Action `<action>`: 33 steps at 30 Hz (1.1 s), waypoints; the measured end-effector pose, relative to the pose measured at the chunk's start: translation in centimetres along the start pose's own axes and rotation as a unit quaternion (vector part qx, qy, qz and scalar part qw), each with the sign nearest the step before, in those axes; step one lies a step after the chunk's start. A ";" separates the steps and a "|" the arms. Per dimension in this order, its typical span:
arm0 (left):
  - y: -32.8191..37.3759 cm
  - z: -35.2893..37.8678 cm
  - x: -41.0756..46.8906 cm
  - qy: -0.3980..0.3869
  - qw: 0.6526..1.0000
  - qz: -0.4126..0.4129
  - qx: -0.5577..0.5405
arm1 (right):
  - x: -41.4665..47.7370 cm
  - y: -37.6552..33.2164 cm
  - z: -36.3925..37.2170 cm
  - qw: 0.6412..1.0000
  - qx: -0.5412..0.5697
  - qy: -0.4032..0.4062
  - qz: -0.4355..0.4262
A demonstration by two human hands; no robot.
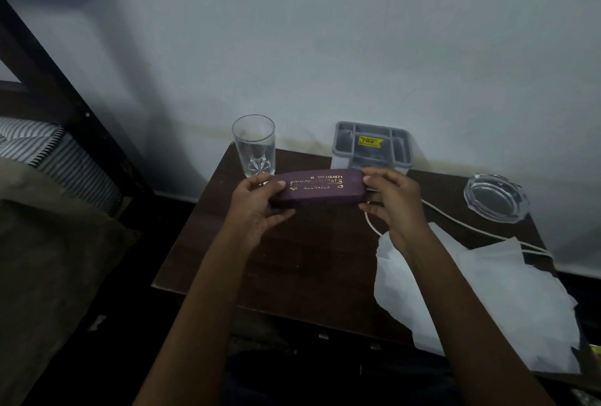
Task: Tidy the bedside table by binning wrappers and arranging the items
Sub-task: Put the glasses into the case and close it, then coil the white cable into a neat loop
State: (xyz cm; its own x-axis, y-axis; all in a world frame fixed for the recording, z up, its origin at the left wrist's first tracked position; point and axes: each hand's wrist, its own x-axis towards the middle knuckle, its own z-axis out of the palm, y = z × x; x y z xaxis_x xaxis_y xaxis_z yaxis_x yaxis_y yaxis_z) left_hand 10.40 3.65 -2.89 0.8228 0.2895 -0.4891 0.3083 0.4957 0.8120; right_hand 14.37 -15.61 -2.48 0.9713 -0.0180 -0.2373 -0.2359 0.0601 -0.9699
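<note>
Left hand (257, 202) and right hand (388, 197) each grip one end of the maroon spectacle case (318, 189) — lifted above the desk (292, 259). Likely rigid, light, smooth-skinned — end holds suit it. Drinking glass (254, 145) just beyond the left grip: fragile.
</note>
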 end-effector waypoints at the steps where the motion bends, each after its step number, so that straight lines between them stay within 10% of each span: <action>1: 0.0 0.0 0.0 0.001 1.000 0.004 -0.001 | 0.0 -0.1 -0.1 0.999 0.026 -0.009 0.017; 27: 0.3 0.9 -0.7 0.000 0.998 0.032 -0.058 | -0.1 -0.4 -0.1 0.997 0.052 0.002 0.052; 33: 0.2 0.4 -0.3 0.070 0.993 0.074 -0.055 | 0.8 1.2 0.1 0.960 -0.231 0.104 -0.116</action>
State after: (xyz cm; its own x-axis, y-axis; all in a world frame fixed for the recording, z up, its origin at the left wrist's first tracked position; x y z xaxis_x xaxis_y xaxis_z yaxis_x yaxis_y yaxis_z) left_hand 10.40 3.34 -2.43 0.7787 0.4722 -0.4131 0.1288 0.5241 0.8419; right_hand 14.88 -15.44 -3.82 0.9832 -0.1801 0.0295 -0.0494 -0.4180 -0.9071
